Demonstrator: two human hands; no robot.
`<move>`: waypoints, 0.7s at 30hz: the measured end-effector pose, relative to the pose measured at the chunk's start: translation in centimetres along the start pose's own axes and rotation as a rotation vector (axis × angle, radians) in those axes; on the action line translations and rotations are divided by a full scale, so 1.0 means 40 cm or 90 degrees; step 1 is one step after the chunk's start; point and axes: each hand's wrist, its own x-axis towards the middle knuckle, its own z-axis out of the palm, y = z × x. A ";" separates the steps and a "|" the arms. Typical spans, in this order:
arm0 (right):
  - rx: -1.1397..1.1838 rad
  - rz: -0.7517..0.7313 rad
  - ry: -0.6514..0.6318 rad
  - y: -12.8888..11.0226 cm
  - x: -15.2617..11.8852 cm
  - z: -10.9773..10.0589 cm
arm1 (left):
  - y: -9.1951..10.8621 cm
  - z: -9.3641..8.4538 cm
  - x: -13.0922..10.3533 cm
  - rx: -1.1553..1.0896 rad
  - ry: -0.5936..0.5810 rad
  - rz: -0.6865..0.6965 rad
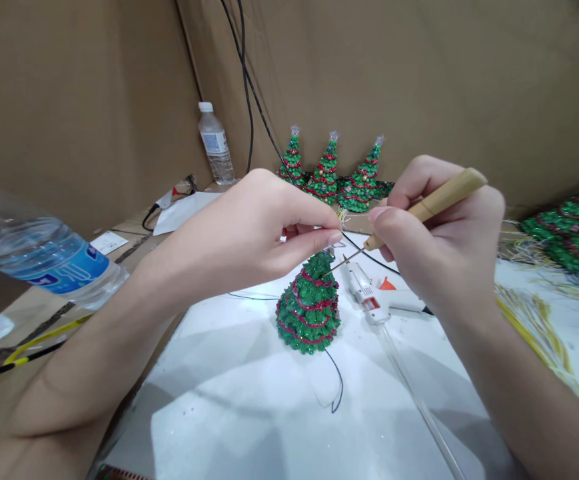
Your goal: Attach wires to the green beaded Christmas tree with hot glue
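The left hand [274, 223], at centre frame, has thumb and forefinger pinched together at the tip of a small green Christmas tree [310, 313]; I cannot tell what, if anything, is between them. The tree stands just below centre on a white work surface [229, 433], ringed with red garland. Right of centre, the right hand [449, 247] is closed around the wooden handle of an awl [442, 195], its metal tip at the tree's upper right side. A white glue gun [375, 311] lies just right of the tree, beneath the awl
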 end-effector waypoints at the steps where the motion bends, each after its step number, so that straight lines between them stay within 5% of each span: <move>1: -0.002 -0.001 -0.001 0.000 0.000 0.000 | 0.000 0.000 0.000 0.000 -0.001 -0.001; 21: -0.010 -0.038 0.003 -0.002 0.000 -0.001 | 0.002 -0.003 0.000 -0.001 -0.003 -0.005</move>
